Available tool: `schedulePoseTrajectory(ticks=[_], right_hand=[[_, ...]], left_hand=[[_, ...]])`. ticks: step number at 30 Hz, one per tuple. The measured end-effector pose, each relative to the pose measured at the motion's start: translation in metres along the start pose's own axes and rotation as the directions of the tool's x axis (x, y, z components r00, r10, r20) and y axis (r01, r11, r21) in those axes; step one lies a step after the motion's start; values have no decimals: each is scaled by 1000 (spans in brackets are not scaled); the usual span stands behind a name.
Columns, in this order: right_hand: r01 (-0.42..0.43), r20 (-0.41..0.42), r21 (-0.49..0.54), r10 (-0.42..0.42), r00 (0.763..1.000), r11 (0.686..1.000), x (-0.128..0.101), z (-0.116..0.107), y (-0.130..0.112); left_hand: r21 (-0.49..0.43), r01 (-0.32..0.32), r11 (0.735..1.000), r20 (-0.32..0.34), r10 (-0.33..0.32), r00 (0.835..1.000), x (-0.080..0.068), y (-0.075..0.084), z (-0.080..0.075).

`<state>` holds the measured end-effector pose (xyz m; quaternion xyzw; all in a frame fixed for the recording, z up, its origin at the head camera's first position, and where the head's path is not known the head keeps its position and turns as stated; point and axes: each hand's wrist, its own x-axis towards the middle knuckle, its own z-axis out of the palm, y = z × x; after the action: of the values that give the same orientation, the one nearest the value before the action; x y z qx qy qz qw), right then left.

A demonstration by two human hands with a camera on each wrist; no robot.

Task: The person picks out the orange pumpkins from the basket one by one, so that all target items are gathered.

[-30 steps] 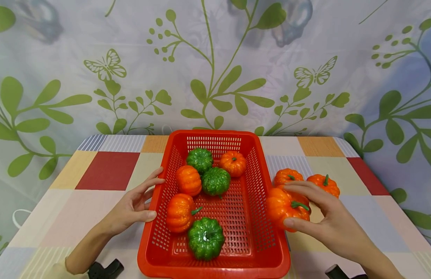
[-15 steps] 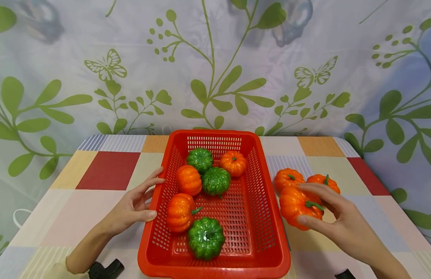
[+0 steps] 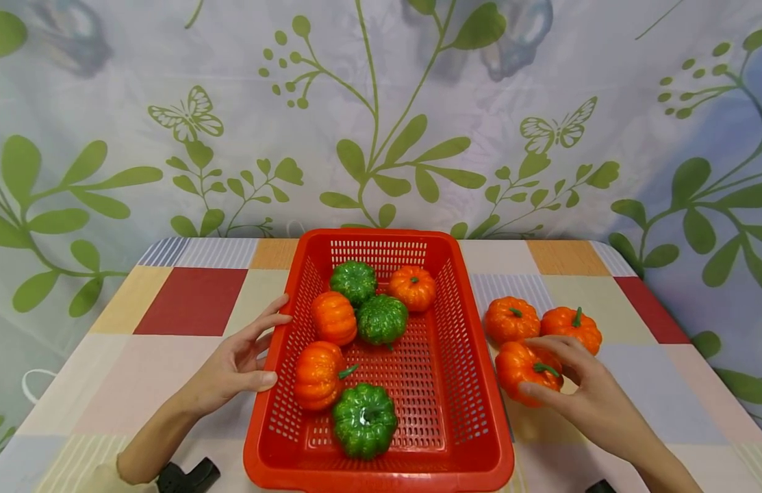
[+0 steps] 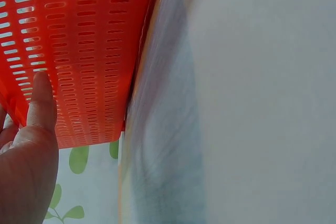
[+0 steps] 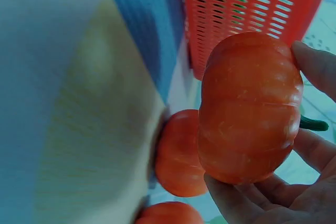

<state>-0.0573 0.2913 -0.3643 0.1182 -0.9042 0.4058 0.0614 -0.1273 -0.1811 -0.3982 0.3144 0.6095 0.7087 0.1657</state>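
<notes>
Red plastic makes up the basket [image 3: 479, 383] in the middle of the table [image 3: 189, 301], which has a cloth of coloured squares. Inside the basket lie six little pumpkins. Three are orange: one at the back [image 3: 412, 288], one on the left side [image 3: 334, 318] and one lying tipped over nearer the front [image 3: 318, 375]. Three are green: one at the back [image 3: 353, 281], one in the middle [image 3: 382, 319] and one at the front [image 3: 364, 420].

The left hand [image 3: 235, 361] rests flat against the left wall of the basket. Its fingers are straight and hold nothing; they only touch the wall, with the thumb pressed on the holes.

The right hand [image 3: 587, 394] grips an orange pumpkin [image 3: 526, 370] out on the table, just to the right of the basket. The thumb is under it and the fingers curl over its green stem. In the right wrist view this pumpkin [image 5: 247, 108] looks as if it sits in the fingers, a little off the cloth, but that is hard to tell.

Two more orange pumpkins wait on the table behind it, one on the left [image 3: 512, 319] and one on the right [image 3: 572, 326], touching each other.

So it looks as if six pumpkins are in the basket and three are outside it, one of them in the hand.
</notes>
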Motion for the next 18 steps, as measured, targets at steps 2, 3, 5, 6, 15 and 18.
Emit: schedulePoseTrajectory(ticks=[2,3,5,6,15,18], right_hand=[[-9,-9,-18,9,1000,1000,-1,3,4],[-13,-14,-28,13,1000,1000,-1,4,5],[-12,-16,-43,11,1000,999,-2,5,8],[-12,-16,-50,11,1000,999,-2,6,9],[-37,-11,-108,36,999,994,-1,8,15],[-58,-11,-142,57,998,988,0,11,16]], left_hand=[[-3,7,1000,-2,-7,1000,0,0,0],[-4,9,1000,-2,-9,1000,0,0,0],[0,12,1000,-2,-12,1000,0,0,0],[0,11,1000,-2,-11,1000,0,0,0],[10,13,1000,-5,-13,1000,0,0,-1],[2,18,1000,-7,-18,1000,0,-1,-1]])
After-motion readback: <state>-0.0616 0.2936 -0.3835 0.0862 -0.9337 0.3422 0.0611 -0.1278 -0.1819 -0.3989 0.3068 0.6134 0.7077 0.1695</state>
